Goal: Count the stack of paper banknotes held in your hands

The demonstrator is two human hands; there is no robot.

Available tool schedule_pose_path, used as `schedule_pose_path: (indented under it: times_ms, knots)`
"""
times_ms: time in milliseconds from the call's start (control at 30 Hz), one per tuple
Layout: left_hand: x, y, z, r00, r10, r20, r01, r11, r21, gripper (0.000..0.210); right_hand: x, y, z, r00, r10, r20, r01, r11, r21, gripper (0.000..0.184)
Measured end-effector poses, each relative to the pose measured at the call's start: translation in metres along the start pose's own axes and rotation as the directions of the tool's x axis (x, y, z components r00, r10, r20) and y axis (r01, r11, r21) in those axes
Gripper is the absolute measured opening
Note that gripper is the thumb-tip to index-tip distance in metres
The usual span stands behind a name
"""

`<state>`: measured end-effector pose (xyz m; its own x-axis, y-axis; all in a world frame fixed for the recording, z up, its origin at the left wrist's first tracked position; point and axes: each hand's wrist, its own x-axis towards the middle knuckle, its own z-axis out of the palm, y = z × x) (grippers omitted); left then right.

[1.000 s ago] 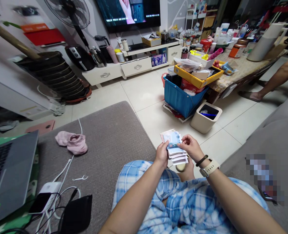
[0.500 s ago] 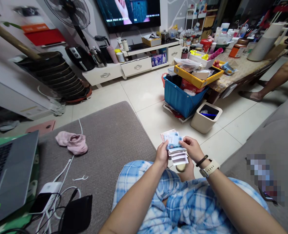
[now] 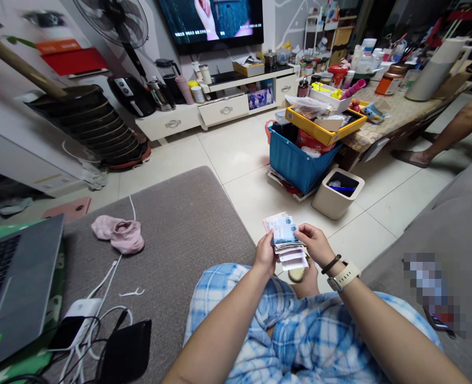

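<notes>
A fanned stack of banknotes [image 3: 286, 233] is held up in front of my lap, blue notes uppermost with paler and pinkish ones behind and below. My left hand [image 3: 265, 253] is closed around the stack's left side, thumb on top. With fingertips pinched, my right hand [image 3: 314, 241] grips the right edge of a blue note. That wrist wears a dark bracelet and a pale-strapped watch [image 3: 343, 276]. Under the notes are my knees in blue checked trousers [image 3: 236, 304] and a foot in a slipper [image 3: 297, 274].
The grey couch seat [image 3: 180, 229] carries a laptop [image 3: 15, 288], a power strip [image 3: 79, 314] with cables and a pink cloth item [image 3: 119, 233]. A bin [image 3: 327, 200] and a loaded blue crate [image 3: 295, 162] stand ahead. Another person's leg [image 3: 455, 128] is at right.
The top blue note has shifted slightly within the stack, and the notes' lower ends have moved a little. Both hands stay in nearly the same place.
</notes>
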<state>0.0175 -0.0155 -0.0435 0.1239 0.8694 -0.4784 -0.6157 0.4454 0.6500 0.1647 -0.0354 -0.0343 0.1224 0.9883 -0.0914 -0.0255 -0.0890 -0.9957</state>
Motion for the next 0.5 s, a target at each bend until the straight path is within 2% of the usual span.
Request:
schedule_pose_path:
  times_ms: [500]
  knots:
    - [0.0004, -0.0008, -0.0012, 1.0, 0.014, 0.023, -0.015, 1.0, 0.009, 0.025, -0.0007, -0.0037, 0.0016, 1.0, 0.001, -0.01, -0.001, 1.0, 0.014, 0.036]
